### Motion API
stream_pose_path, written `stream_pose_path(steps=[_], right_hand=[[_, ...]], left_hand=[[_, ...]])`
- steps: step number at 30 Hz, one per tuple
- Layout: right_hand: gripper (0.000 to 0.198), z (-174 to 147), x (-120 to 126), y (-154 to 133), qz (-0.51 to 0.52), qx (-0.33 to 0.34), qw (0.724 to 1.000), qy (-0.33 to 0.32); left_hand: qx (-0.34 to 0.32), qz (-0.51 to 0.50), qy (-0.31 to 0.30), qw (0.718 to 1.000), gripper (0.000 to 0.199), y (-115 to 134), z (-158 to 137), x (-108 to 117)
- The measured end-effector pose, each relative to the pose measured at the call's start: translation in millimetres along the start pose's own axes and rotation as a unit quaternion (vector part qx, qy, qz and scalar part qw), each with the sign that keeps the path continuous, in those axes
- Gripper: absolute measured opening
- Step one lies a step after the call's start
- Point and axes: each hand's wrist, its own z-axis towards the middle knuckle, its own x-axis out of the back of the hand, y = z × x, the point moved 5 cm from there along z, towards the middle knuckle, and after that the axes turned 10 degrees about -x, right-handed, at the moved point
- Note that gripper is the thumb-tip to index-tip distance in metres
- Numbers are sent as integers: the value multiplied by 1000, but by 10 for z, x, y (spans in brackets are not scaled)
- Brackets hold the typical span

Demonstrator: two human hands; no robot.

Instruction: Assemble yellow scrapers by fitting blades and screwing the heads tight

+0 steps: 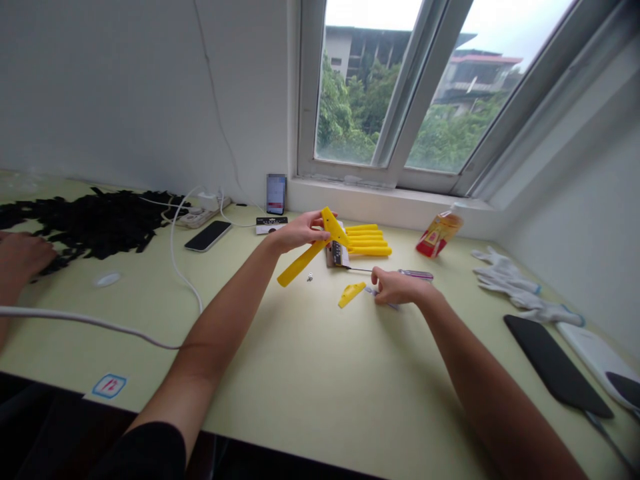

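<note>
My left hand (303, 231) grips a yellow plastic scraper-like tool (303, 262), its long flat handle slanting down left and its wider, holed head at the top. My right hand (395, 287) is lowered to the table with its fingers curled together at small whitish, see-through bits (371, 291); what is in the fingertips is hidden. Behind that hand lies a screwdriver (417, 274) with a clear purplish handle, its thin shaft pointing left. Just left of the right hand rests a loose yellow head piece (352, 294). Small metal screws (310, 277) sit below the held tool.
Several yellow handles (370, 250) lie in a row beside a dark-printed package (337, 255). A red-and-yellow pouch (440, 233) and white gloves (510, 283) are on the right. Leftward are a phone (209, 236), a white cable (173, 250), black strips (100, 220) and another person's hand (25, 257).
</note>
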Motion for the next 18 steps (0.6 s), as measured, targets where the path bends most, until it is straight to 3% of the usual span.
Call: stream_pose_path(steps=[9,18], right_hand=[[32,50,34,39,-9,-6,999,31],[34,79,16,56,-12,-16,999,27]], left_hand=[[-5,-12,-5,1000,61,-26,12,0],[-14,-15,-12,1000,60,-23,14,-12]])
